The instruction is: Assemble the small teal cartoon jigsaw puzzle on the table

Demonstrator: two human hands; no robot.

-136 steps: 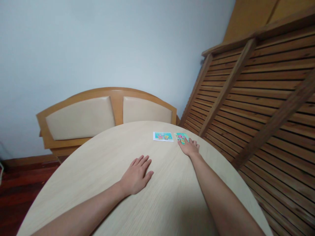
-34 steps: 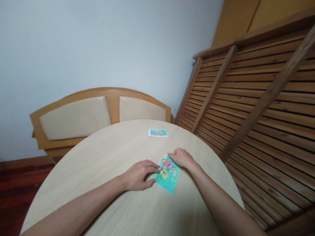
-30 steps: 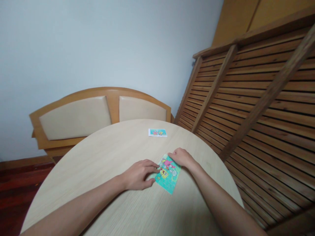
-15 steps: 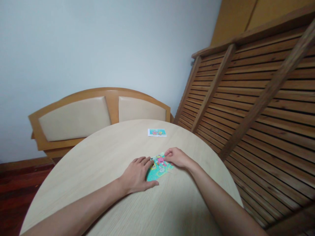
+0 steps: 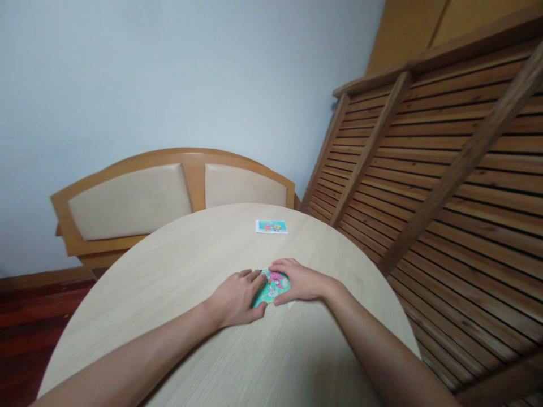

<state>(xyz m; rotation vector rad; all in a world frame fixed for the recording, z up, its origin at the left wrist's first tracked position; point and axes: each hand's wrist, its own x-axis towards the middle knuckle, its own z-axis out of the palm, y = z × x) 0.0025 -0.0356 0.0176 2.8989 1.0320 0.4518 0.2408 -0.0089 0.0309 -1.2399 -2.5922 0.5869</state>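
A teal cartoon picture (image 5: 271, 289) with a pink figure lies flat on the round wooden table (image 5: 229, 367); it may be a jigsaw puzzle, but its seams are too small to make out. Along its left side rests my left hand (image 5: 237, 297), open, thumb and fingers apart and touching the edge. From the right, my right hand (image 5: 303, 282) curves around the opposite side, open too, fingertips at the far corner and thumb at the near one. Both hands cover the picture's side edges.
Farther back on the table lies a small white-bordered card (image 5: 271, 226) with a similar teal cartoon. Behind the table stands a padded wooden headboard (image 5: 195, 181) against the pale wall. A slatted wooden panel (image 5: 407, 186) leans at the right.
My right hand has gone from a pinch at the picture's upper right to spread fingers around its right side. My left hand stays at the left edge, its thumb slightly drawn in.
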